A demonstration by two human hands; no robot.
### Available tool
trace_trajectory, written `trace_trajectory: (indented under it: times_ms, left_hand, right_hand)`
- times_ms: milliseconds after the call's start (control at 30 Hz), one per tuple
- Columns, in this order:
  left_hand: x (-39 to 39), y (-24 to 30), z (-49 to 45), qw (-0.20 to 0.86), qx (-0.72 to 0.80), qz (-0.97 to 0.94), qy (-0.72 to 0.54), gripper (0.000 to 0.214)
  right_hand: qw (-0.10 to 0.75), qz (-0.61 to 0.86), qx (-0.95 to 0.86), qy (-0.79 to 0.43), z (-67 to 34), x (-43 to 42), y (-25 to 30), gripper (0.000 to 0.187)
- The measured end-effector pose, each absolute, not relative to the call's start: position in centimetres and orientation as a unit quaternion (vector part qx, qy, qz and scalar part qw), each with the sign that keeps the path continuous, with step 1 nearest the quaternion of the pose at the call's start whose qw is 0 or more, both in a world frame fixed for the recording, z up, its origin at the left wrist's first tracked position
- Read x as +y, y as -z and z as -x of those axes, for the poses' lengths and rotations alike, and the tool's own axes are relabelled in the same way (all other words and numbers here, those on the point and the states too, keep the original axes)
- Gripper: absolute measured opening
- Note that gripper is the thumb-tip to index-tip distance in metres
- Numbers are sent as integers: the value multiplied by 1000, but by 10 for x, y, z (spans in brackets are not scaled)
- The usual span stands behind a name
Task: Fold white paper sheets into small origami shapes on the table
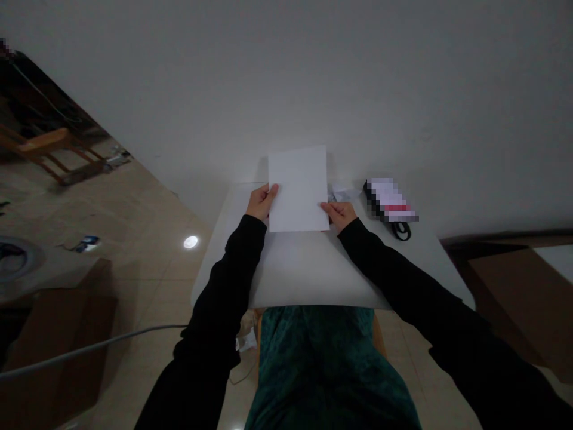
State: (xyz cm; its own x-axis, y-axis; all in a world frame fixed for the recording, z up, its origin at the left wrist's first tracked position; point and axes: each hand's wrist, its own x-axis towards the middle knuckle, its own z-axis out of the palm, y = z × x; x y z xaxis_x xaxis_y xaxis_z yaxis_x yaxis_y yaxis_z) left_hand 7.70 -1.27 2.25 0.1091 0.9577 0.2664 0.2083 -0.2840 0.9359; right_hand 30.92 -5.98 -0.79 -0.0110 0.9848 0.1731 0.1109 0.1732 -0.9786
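Observation:
A white sheet of paper (pixel 299 188) stands nearly upright above the far part of a white table (pixel 313 269), its lower edge close to the tabletop. My left hand (pixel 262 202) grips the sheet's left edge, with the thumb on the front. My right hand (pixel 339 216) pinches its lower right corner. Just behind the right hand lies a small crumpled white item (pixel 344 193). Further right sits a pixelated, blurred packet (pixel 389 200) with a coiled black cable (pixel 401 230) beneath it.
A white wall (pixel 286 77) rises behind the table. Tiled floor (pixel 134 209) stretches to the left, with a wooden chair (pixel 45 146) and a cardboard box (pixel 58 340). A grey cable (pixel 89 349) crosses the lower left. Dark green cloth (pixel 322 370) covers my lap.

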Motion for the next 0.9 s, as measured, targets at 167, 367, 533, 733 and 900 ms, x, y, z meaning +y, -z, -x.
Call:
trace_trajectory:
  times_ms: [167,367,533,733,900]
  left_hand:
    - [-16,-23,-60,468,490,-595,-432,48]
    - [-21,-14,-60,542,453,-592,-387,48]
    - [-24,-17,-66,551,451,-576,-400,53]
    - [-38,-12,-66,527,466,-608,-370,57]
    - [-47,-14,-60,530,452,-633,-338,53]
  right_hand:
    - [475,466,-554,-501,-313,-60,1,60]
    - [510,451,-519,-517,-316,-57,0,54]
    - [515,443,-519,-519,-320,-57,0,49]
    - [514,457,-477,-548,-315,-58,-1,44]
    - [535,472,-469,-521,-317,-56,2,45]
